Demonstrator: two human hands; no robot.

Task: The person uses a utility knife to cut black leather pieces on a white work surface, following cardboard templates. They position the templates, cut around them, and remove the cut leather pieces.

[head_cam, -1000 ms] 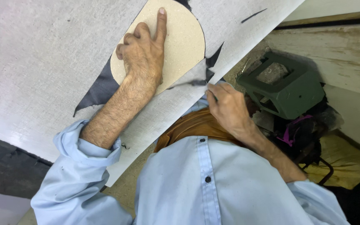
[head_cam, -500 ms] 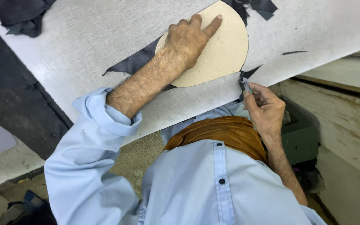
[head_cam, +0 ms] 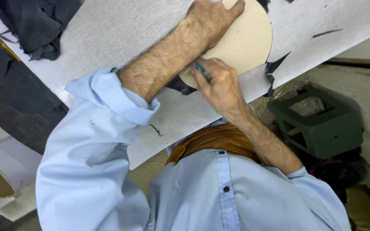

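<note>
- Left hand lies flat, fingers spread, pressing down the round tan cardboard disc; right hand is closed around a thin teal-handled tool at the disc's near edge.
- Tracing or cutting around the disc looks to be the step in hand; the next move calls for steady pressure.
- Disc lies on dark fabric on the pale grey bench.

left hand pressing round template, right hand – teal tool

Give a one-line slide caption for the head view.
Left hand presses tan disc; right hand holds teal tool.
</note>
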